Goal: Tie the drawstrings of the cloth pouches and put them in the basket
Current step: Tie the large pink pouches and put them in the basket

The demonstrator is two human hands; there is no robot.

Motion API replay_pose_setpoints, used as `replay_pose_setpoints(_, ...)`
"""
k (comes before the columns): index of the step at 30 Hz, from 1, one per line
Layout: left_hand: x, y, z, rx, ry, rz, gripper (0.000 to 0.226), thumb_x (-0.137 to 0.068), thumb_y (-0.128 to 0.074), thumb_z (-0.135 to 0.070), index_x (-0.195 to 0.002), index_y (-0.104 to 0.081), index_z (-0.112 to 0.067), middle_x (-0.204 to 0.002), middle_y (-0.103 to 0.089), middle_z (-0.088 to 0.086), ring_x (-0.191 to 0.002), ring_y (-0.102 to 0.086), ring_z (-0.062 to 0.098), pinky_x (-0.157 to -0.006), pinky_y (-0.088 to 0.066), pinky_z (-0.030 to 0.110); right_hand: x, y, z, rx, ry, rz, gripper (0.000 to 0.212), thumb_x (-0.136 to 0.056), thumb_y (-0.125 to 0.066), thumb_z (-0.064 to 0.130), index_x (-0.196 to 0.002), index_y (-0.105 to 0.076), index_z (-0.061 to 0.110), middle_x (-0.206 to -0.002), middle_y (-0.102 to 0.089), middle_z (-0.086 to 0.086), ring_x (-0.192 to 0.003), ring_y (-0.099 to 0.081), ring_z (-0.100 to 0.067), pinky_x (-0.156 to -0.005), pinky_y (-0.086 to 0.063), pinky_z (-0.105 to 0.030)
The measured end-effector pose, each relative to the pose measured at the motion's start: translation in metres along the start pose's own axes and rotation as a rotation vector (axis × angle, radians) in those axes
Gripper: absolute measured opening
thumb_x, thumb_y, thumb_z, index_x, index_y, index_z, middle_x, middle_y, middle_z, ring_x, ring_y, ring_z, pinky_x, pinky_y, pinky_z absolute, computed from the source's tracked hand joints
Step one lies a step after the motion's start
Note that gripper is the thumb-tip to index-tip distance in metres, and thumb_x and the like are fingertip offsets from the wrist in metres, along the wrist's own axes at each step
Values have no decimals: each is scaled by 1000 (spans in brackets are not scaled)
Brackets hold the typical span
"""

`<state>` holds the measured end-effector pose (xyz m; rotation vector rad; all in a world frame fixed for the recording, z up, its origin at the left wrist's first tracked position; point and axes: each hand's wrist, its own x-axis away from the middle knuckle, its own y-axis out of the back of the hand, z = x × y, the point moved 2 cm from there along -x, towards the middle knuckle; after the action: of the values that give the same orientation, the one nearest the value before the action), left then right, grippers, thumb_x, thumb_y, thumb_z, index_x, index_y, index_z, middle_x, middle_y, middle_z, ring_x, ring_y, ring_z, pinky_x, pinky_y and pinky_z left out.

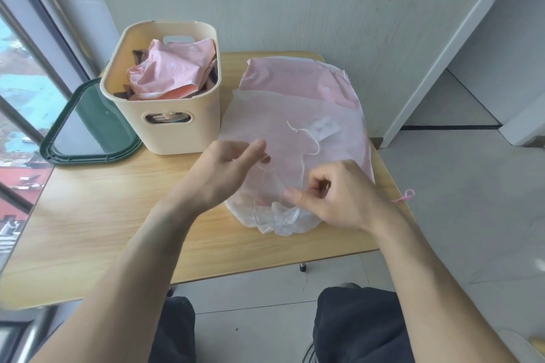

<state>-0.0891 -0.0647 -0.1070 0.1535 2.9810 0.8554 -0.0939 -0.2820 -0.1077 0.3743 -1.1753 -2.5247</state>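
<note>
Fingers [320,186] on drawstring [303,153] (pouch [295,138] mouth nearest)

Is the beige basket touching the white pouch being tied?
Apart. In the head view, a strip of bare wooden table shows between the basket and the left edge of the white pouch.

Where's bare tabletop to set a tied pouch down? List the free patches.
Free: wooden table near-left, between the green lid, beige basket and left hand. Crowded: right half, under the white pouch, pink pouch, and right hand.
</note>
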Motion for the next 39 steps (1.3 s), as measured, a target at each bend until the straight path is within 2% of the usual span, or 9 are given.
replay_pose_setpoints(4, 3, 6, -4, -8, -130, -49, 42, -91, -52, -57, -121, -66, -31, -126, -62, -17, -120, -55, 2, -101, -47, 34, 0, -6, -1, 24, -95, 40, 65, -63, -70, 79, -61, -55, 16, -56, -59, 5, -53, -52, -10, -57, -51, -36)
replay_pose_setpoints(8, 10, 2, -7, -135, -241, -162, 40, -90, -59, -40, -126, -56, -24, -126, -56, -12, -121, -50, 9, -103, -39, 28, -1, -8, -2, 15, -135, 95, 46, -70, -78, 66, -66, -65, 21, -65, -67, 8, -64, -61, -8, -66, -54, -31)
replay_pose_setpoints(12, 20, 5, -17, -273, -247, -292, 21, -87, -57, -40, -91, -62, -20, -95, -56, -6, -86, -53, 6, -75, -36, 10, -2, -10, -2, -12, -132, 126, 35, -82, -77, 50, -64, -71, 20, -66, -70, 10, -67, -65, -6, -69, -55, -31)
replay_pose_setpoints(17, 37, 8, -25, -458, -190, -166, 52, -91, -47, -63, -65, -66, -23, -75, -56, -11, -67, -55, 5, -61, -43, 25, -3, -9, -3, -42, -153, 145, 30, -89, -71, 28, -67, -68, 7, -68, -68, -6, -68, -61, -24, -66, -50, -38)
replay_pose_setpoints(22, 37, -1, -13, -628, 4, 140, 71, -82, -40, -77, -70, -74, -16, -67, -67, 0, -66, -63, 15, -63, -55, 40, -5, -11, -6, -73, -202, 125, 33, -96, -63, 30, -73, -67, 6, -70, -67, -8, -61, -54, -17, -61, -46, -32)
replay_pose_setpoints(25, 36, -2, -10, -627, 31, 157, 57, -86, -52, -64, -70, -74, -14, -66, -68, 2, -67, -63, 18, -64, -55, 39, -9, -13, -8, -107, -244, 92, 39, -101, -57, 36, -79, -66, 6, -68, -63, -8, -58, -47, -9, -56, -39, -22)
replay_pose_setpoints(29, 37, -1, -7, -643, 64, 150, 62, -89, -51, -63, -68, -72, -9, -70, -70, 7, -70, -64, 21, -65, -55, 42, -11, -16, -10, -102, -254, 17, 38, -101, -54, 40, -80, -63, 10, -74, -69, -9, -56, -49, -10, -53, -38, -21)
replay_pose_setpoints(35, 31, -4, -11, -398, -29, 224, 29, -89, -64, -50, -76, -75, -26, -71, -67, -14, -69, -59, -4, -54, -41, 12, -8, -13, -2, -252, -212, -61, 23, -100, -63, 28, -83, -67, 14, -70, -75, 6, -65, -69, -4, -70, -53, -22)
replay_pose_setpoints(39, 28, -1, -15, -216, -71, 21, 13, -89, -70, -31, -79, -74, -24, -70, -67, -16, -68, -62, -2, -58, -46, 13, -7, -15, 7, -337, -164, -132, 23, -100, -63, 26, -84, -68, 11, -70, -75, 6, -60, -66, -3, -67, -52, -22)
